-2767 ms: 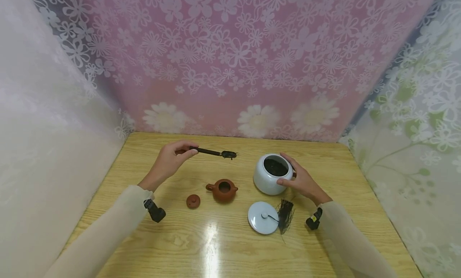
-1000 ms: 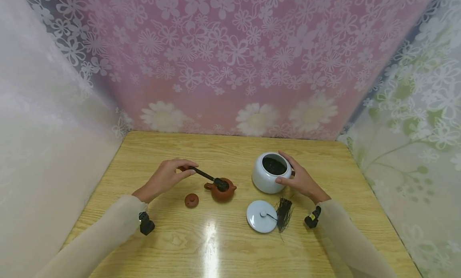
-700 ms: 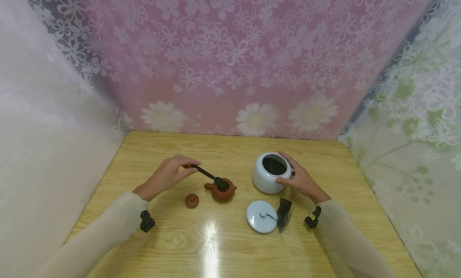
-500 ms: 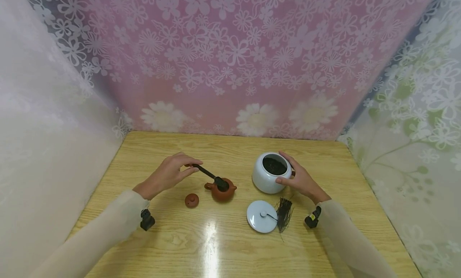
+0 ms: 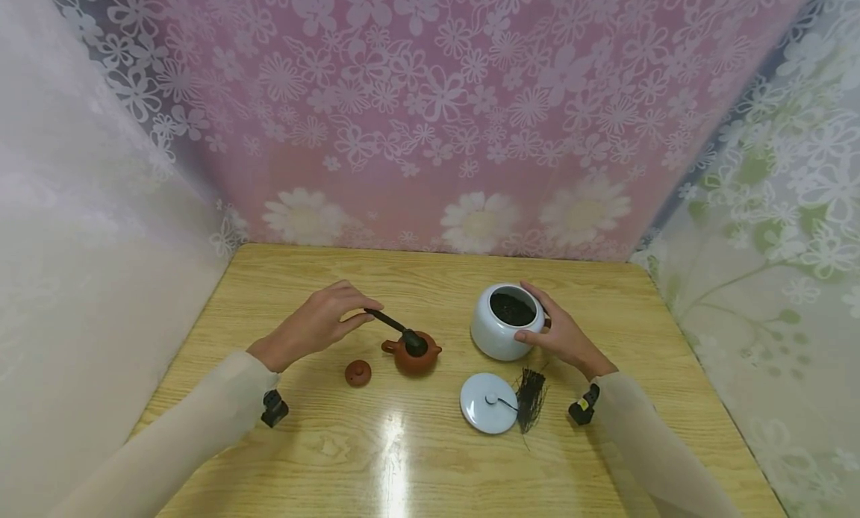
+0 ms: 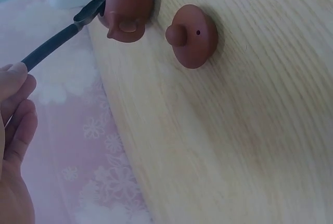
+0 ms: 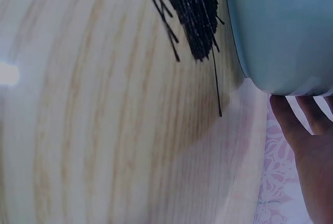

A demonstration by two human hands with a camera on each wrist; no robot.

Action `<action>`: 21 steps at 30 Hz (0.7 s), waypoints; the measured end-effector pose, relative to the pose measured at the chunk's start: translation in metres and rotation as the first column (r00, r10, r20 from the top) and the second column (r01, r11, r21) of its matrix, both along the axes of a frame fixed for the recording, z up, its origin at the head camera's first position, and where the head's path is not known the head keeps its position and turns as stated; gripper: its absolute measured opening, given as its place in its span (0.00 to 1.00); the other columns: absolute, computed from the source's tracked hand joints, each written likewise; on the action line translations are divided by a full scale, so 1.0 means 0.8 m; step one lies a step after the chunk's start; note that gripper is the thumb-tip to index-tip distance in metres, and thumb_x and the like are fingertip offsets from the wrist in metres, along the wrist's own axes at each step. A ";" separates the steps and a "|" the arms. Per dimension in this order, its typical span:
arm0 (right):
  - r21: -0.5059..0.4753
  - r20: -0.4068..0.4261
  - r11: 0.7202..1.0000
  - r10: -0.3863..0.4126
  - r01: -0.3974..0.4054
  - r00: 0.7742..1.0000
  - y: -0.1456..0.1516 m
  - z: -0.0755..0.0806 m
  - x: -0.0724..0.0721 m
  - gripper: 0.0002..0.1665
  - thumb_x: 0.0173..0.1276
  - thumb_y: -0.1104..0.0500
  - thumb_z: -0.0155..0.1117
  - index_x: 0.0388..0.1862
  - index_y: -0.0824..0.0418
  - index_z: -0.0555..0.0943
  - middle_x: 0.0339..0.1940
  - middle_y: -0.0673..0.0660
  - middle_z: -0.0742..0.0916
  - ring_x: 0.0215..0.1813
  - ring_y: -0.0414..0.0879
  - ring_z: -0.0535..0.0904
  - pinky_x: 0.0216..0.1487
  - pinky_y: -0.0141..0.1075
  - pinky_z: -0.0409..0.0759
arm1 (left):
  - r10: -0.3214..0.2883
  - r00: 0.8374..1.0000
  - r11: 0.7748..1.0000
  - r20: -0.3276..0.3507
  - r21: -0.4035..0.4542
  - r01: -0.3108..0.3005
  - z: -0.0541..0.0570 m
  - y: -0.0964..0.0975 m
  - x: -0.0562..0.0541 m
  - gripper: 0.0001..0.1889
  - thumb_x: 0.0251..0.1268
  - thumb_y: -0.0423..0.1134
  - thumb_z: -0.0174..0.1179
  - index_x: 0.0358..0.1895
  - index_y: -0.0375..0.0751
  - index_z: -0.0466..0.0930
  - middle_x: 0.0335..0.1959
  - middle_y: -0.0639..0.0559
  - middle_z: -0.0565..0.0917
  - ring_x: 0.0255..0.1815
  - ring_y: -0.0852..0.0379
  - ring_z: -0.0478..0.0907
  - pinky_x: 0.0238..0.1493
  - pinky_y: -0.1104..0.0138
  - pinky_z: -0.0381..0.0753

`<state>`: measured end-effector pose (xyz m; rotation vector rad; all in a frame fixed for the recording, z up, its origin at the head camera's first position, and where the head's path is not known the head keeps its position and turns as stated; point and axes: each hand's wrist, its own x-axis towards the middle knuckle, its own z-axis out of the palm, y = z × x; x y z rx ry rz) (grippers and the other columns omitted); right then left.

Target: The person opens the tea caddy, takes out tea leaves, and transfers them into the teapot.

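Observation:
My left hand (image 5: pixel 316 325) pinches the dark handle of a tea scoop (image 5: pixel 386 320) between thumb and fingers. The scoop slants down to the right, its head in the mouth of a small reddish-brown clay teapot (image 5: pixel 416 363); the left wrist view has the scoop's tip (image 6: pixel 92 10) inside the opening. Beside the teapot lies its round lid (image 5: pixel 358 373), knob up. My right hand (image 5: pixel 561 339) grips a white ceramic jar (image 5: pixel 493 335) from the right, thumb at the front and fingers behind. Dark tea leaves (image 5: pixel 512 310) show inside the jar, which stands without its lid.
In front of the jar lies its white lid (image 5: pixel 487 413). Against that lid rests a bundle of thin dark strands (image 5: pixel 531 398), some sticking out loose. The wooden table (image 5: pixel 316 458) meets a pink flowered cloth (image 5: pixel 403 130) behind, with pale cloth at both sides.
The scoop, held loaded with dark leaves over the table before, has come down into the teapot's mouth. Lately my left hand has risen slightly and shifted right, steepening it. My right hand stays put.

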<state>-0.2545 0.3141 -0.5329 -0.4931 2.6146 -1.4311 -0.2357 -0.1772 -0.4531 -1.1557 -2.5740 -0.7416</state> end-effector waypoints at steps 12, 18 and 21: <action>0.007 0.001 1.000 -0.012 0.012 1.000 -0.003 0.001 0.001 0.62 0.72 0.51 0.80 0.93 0.45 0.51 0.91 0.62 0.60 0.84 0.74 0.64 0.74 0.72 0.73 | 0.174 0.890 0.962 0.422 0.121 -0.245 -0.033 -0.023 -0.006 0.13 0.79 0.45 0.69 0.61 0.53 0.90 0.47 0.57 0.91 0.49 0.56 0.87 0.53 0.53 0.88; 0.000 0.001 1.000 -0.011 0.011 1.000 -0.001 0.000 0.002 0.61 0.72 0.52 0.80 0.93 0.42 0.52 0.92 0.61 0.59 0.85 0.75 0.64 0.75 0.72 0.72 | 0.172 0.818 0.924 0.549 0.197 -0.327 -0.030 -0.010 -0.010 0.15 0.80 0.55 0.67 0.63 0.62 0.89 0.54 0.59 0.90 0.55 0.55 0.87 0.54 0.54 0.86; -0.002 0.003 1.000 -0.006 0.006 1.000 -0.001 0.001 0.002 0.61 0.73 0.52 0.79 0.93 0.42 0.51 0.92 0.61 0.59 0.85 0.75 0.63 0.75 0.73 0.71 | 0.149 0.814 0.908 0.562 0.247 -0.337 -0.021 0.006 -0.014 0.14 0.80 0.55 0.67 0.62 0.64 0.89 0.53 0.59 0.91 0.54 0.54 0.87 0.53 0.54 0.85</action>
